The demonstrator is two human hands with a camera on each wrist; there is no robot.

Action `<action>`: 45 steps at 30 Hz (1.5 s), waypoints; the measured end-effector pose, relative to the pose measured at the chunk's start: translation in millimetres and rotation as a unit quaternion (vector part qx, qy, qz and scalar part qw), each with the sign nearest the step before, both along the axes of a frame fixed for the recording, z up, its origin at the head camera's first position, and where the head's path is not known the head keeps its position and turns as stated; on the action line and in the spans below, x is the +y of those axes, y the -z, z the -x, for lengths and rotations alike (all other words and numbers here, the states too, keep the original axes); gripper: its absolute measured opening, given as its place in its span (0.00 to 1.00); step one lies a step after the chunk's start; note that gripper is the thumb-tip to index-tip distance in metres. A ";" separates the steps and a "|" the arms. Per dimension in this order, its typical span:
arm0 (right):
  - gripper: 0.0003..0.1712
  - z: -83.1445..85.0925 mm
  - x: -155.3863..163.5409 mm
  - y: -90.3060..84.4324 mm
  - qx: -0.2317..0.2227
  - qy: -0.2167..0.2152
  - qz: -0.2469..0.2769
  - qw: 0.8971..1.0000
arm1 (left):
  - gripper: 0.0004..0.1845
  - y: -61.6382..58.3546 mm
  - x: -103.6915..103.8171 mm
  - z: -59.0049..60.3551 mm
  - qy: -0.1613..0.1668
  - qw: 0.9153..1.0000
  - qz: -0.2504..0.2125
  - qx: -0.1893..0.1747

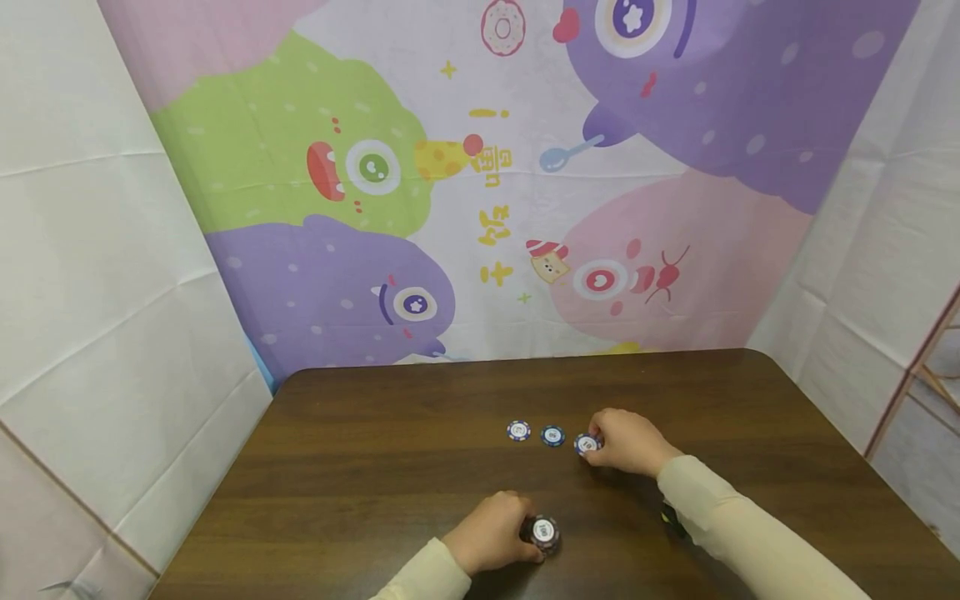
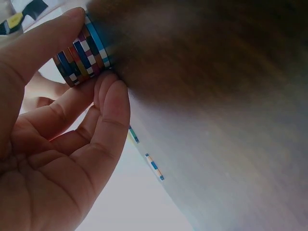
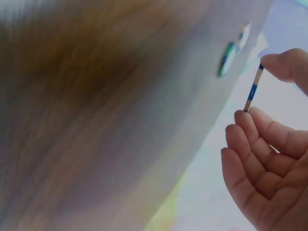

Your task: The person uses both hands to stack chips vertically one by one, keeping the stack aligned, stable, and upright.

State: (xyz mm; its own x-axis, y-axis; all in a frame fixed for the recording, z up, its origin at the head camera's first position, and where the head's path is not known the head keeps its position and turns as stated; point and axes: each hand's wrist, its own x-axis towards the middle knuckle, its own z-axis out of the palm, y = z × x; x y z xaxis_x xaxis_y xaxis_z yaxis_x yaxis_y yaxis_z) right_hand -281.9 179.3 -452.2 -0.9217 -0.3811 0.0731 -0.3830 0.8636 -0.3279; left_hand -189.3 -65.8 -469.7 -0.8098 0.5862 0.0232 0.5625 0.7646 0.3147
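My left hand (image 1: pixel 495 531) holds a stack of poker chips (image 1: pixel 544 532) near the table's front; the top chip is dark with a white centre. Chips of several colours show edge-on in that stack (image 2: pixel 83 53) in the left wrist view, between thumb and fingers. Farther back, my right hand (image 1: pixel 630 440) pinches one blue-and-white poker chip (image 1: pixel 587 444) by its rim. The same chip (image 3: pixel 253 89) appears edge-on between thumb and fingertips in the right wrist view. Left of it lie a dark blue-green chip (image 1: pixel 552 436) and a blue-and-white chip (image 1: pixel 518 431), flat and apart.
The brown wooden table (image 1: pixel 360 467) has rounded back corners. Behind it hangs a cloth backdrop (image 1: pixel 495 325) with cartoon monsters, and pale cloth walls (image 1: pixel 97 292) stand at both sides. A dark band (image 1: pixel 672 518) shows under the right sleeve.
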 end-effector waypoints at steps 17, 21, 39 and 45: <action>0.15 -60.6 -28.8 -14.2 0.036 -0.154 0.025 0.987 | 0.17 -0.2 -0.8 -0.4 -0.002 1.000 -0.006 0.000; 0.15 -66.2 -33.2 -13.8 0.017 -0.171 0.033 0.985 | 0.16 -0.6 -0.8 -0.5 -0.001 1.000 -0.010 -0.004; 0.15 -72.8 -46.7 0.3 0.017 -0.186 0.022 0.982 | 0.16 0.5 -0.6 0.2 0.004 1.000 -0.012 -0.014; 0.14 -73.0 -48.0 3.4 0.023 -0.189 0.018 0.982 | 0.16 -0.1 -0.6 -0.8 0.006 1.000 -0.014 -0.012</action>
State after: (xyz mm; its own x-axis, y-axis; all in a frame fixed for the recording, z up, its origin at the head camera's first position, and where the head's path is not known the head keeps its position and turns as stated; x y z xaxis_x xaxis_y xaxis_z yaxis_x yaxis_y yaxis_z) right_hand -208.8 131.2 -455.6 -0.7110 -0.6909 0.1306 -0.6883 0.6460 -0.3299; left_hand -188.5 -66.4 -469.6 -0.8036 0.5948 0.0210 0.5632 0.7485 0.3501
